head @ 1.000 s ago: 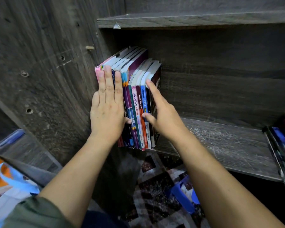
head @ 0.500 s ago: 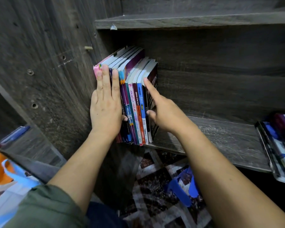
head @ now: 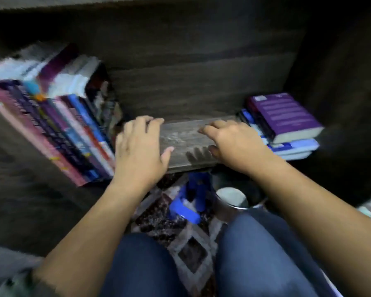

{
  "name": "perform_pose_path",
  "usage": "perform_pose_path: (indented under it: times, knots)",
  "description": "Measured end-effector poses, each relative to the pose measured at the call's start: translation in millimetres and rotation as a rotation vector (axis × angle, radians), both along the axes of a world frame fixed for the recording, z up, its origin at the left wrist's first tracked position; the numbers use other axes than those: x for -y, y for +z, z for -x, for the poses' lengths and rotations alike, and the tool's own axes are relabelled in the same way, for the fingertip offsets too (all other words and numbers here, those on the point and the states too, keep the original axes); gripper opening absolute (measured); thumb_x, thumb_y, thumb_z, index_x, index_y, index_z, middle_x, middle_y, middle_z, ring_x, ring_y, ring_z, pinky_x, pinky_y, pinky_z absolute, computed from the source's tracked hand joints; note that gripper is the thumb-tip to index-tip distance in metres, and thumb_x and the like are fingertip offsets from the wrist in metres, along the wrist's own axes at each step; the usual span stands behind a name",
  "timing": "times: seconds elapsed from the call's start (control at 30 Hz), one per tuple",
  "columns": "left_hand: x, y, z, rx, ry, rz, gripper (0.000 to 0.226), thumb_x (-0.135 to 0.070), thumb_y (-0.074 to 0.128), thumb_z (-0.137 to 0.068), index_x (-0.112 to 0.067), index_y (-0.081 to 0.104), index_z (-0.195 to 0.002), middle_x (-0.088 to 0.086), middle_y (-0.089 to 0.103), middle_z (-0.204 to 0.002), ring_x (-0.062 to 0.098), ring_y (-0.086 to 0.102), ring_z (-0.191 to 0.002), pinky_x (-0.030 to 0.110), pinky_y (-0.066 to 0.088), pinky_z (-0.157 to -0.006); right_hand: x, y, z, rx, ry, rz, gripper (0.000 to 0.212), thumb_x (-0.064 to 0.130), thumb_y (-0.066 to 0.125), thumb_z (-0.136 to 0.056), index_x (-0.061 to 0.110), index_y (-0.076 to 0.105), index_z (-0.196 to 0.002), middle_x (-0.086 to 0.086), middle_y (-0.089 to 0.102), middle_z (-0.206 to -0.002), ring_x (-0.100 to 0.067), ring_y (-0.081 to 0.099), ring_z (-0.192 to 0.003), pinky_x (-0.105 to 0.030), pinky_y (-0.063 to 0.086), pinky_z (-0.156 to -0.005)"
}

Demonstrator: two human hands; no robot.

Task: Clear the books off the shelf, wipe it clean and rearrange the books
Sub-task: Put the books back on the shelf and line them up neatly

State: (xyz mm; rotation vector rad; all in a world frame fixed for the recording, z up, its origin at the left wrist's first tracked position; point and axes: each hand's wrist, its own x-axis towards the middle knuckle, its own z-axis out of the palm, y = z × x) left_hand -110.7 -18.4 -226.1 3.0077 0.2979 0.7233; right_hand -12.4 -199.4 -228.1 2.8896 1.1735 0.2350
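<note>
A row of upright books (head: 58, 127) stands at the left end of the dark wooden shelf (head: 184, 136), leaning against the side wall; the image is blurred there. At the right end lies a flat stack of books (head: 283, 123) with a purple one on top. My left hand (head: 139, 151) hovers over the shelf's front edge just right of the upright books, fingers relaxed, holding nothing. My right hand (head: 234, 144) is over the bare board just left of the flat stack, fingers loosely curled and empty.
Below the shelf edge, a blue plastic object (head: 189, 202) and a round metal container (head: 234, 200) sit on a patterned mat (head: 180, 239). My knees in blue jeans (head: 255, 254) fill the bottom of the view. The shelf's back panel (head: 191, 86) is dark wood.
Both hands came off the upright books and moved right over the shelf board. The view swung down and right, bringing the flat stack and my knees into sight.
</note>
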Motion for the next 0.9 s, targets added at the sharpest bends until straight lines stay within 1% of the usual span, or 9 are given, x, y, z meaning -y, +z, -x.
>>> perform_pose_path:
  times: [0.2,0.37,0.5,0.6,0.67,0.73,0.8,0.87,0.9]
  knots:
    - [135.1,-26.9,-53.1,-0.288,-0.44,-0.06,0.064,-0.048,0.064,-0.084,-0.024,0.042,-0.139,0.002,0.046,-0.131,0.027,0.043,-0.122,0.042,0.037,-0.098,171.3,-64.7,32.0,-0.078,-0.289,-0.027,0.045,0.027,0.069,-0.078,0.023,0.064,-0.122,-0.006,0.066,-0.116,-0.031,0.065,-0.101,-0.04,0.051,-0.083]
    - [244.6,-60.6,-78.5,-0.51,-0.802,-0.102,0.058,-0.048,0.058,-0.089,-0.03,0.038,-0.141,-0.004,0.044,-0.133,0.02,0.042,-0.126,0.038,0.036,-0.105,291.5,-138.5,85.3,-0.372,-0.59,0.078,0.048,0.037,0.051,-0.095,0.033,0.041,-0.142,0.005,0.048,-0.14,-0.023,0.051,-0.123,-0.032,0.044,-0.093]
    - [316.1,-96.4,-85.1,-0.652,-1.031,-0.267,0.05,-0.041,0.057,-0.091,-0.028,0.042,-0.137,-0.003,0.046,-0.13,0.02,0.046,-0.121,0.039,0.04,-0.1,346.7,-203.7,119.7,-0.604,-0.798,0.107,0.047,0.038,0.049,-0.097,0.035,0.039,-0.143,0.008,0.044,-0.145,-0.02,0.051,-0.124,-0.03,0.045,-0.089]
    - [359.6,-124.8,-85.3,-0.583,-1.227,-0.487,0.035,-0.031,0.057,-0.09,-0.022,0.052,-0.123,0.001,0.053,-0.118,0.022,0.052,-0.112,0.037,0.042,-0.089,371.5,-247.7,129.0,-0.726,-0.864,0.107,0.049,0.036,0.05,-0.097,0.031,0.039,-0.144,0.003,0.042,-0.148,-0.022,0.048,-0.128,-0.032,0.045,-0.092]
    - [382.2,-144.1,-85.7,-0.387,-1.443,-0.6,0.014,-0.015,0.067,-0.078,-0.018,0.064,-0.092,0.003,0.06,-0.089,0.025,0.059,-0.084,0.034,0.044,-0.07,381.0,-273.8,129.8,-0.795,-0.909,0.111,0.049,0.035,0.05,-0.098,0.029,0.038,-0.145,-0.001,0.042,-0.147,-0.025,0.047,-0.128,-0.034,0.045,-0.09]
    - [396.7,-162.9,-87.2,-0.227,-1.514,-0.758,0.01,-0.007,0.066,-0.071,-0.016,0.062,-0.069,0.003,0.057,-0.068,0.025,0.055,-0.066,0.032,0.039,-0.061,386.4,-297.0,126.4,-0.846,-0.943,0.103,0.049,0.033,0.049,-0.097,0.027,0.038,-0.145,-0.005,0.043,-0.145,-0.028,0.047,-0.127,-0.037,0.045,-0.091]
    - [403.9,-182.2,-90.7,-0.34,-1.461,-0.863,0.025,-0.018,0.042,-0.082,-0.011,0.065,-0.075,0.009,0.06,-0.077,0.027,0.055,-0.076,0.036,0.038,-0.071,388.0,-316.8,119.5,-0.862,-0.964,0.084,0.049,0.031,0.05,-0.096,0.025,0.041,-0.143,-0.008,0.045,-0.142,-0.03,0.047,-0.124,-0.039,0.046,-0.091]
    - [418.7,-194.1,-100.6,-0.376,-1.448,-0.901,0.053,-0.027,0.015,-0.088,-0.007,0.063,-0.101,0.012,0.059,-0.108,0.028,0.048,-0.105,0.039,0.03,-0.093,391.0,-334.7,111.7,-0.859,-0.986,0.059,0.049,0.027,0.052,-0.093,0.024,0.044,-0.141,-0.009,0.046,-0.14,-0.031,0.048,-0.123,-0.038,0.046,-0.093]
    - [423.4,-198.2,-104.1,-0.436,-1.4,-0.932,0.048,-0.025,0.016,-0.094,-0.008,0.059,-0.11,0.011,0.055,-0.12,0.027,0.043,-0.114,0.038,0.025,-0.1,392.6,-342.1,107.5,-0.838,-0.993,0.047,0.049,0.024,0.052,-0.092,0.023,0.045,-0.141,-0.009,0.046,-0.14,-0.031,0.047,-0.123,-0.038,0.046,-0.095]
